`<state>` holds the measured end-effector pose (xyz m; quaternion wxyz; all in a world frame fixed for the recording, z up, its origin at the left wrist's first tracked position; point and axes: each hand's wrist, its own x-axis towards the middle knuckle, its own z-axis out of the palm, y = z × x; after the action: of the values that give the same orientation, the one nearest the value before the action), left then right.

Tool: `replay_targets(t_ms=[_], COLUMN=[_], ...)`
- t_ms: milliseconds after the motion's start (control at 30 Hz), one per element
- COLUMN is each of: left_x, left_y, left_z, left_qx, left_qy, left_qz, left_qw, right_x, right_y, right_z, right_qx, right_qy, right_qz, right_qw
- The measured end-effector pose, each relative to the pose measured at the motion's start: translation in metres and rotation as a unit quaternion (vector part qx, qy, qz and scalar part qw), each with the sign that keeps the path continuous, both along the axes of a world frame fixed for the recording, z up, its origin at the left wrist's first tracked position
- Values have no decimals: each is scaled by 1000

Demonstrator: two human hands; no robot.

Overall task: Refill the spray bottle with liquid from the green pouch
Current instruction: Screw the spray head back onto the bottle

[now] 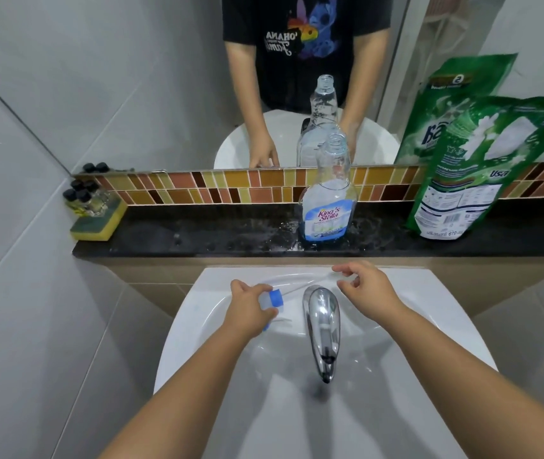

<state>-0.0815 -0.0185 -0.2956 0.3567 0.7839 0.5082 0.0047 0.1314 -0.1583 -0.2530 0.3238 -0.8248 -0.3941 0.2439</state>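
The clear plastic spray bottle with the blue label stands upright on the black speckled tabletop behind the chrome tap, neck open and pointing straight up, a little blue liquid low inside. The green refill pouch leans against the mirror just to the bottle's right, its long axis tilted, top toward the mirror.

In front of the bottle, over the white basin, the left hand has its grip clamped on the blue-and-white spray head, whose thin clear dip tube runs nearly level toward the right. The right hand seems to pinch the tube's far end; whether the fingers truly close on it is hard to tell.

The step appears to be parking the sprayer. Best done by letting the tube drip over the basin, then laying the head down clear of the bottle so both hands are free for the pouch, and pouring slowly into that narrow neck.
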Motion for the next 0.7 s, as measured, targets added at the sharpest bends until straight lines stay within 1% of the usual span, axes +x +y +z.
replay_targets(t_ms=[67, 133, 233, 333, 433, 500, 567, 633, 700], left_x=[6, 9, 5, -2, -7, -7, -4, -1, 3], left_y=[-1, -2, -6, -9, -14, -19, -24, -25, -25], left_z=[1, 4, 23, 52, 91, 119, 148, 175, 199], left_qx=[-21, -19, 21, 70, 114, 169, 237, 298, 334], left_qy=[13, 16, 4, -35, -83, -117, -148, -172, -186], left_qz=[22, 28, 20, -5, -29, -56, -102, -148, -169], left_qw=[999, 999, 1000, 997, 990, 977, 955, 927, 909], right_x=[0, -3, -8, -10, -14, -21, -29, -35, -37], right_y=[3, 5, 7, 9, 13, 17, 22, 24, 23], right_z=[-3, -4, 2, 24, 60, 86, 111, 133, 154], right_qx=[-33, -39, 3, 52, 95, 96, 90, 99, 113], right_qy=[-33, -32, -17, -5, -47, -78, -102, -115, -92], right_qz=[19, 27, 20, 20, 78, 144, 199, 220, 208], right_qw=[999, 998, 1000, 998, 991, 982, 971, 964, 967])
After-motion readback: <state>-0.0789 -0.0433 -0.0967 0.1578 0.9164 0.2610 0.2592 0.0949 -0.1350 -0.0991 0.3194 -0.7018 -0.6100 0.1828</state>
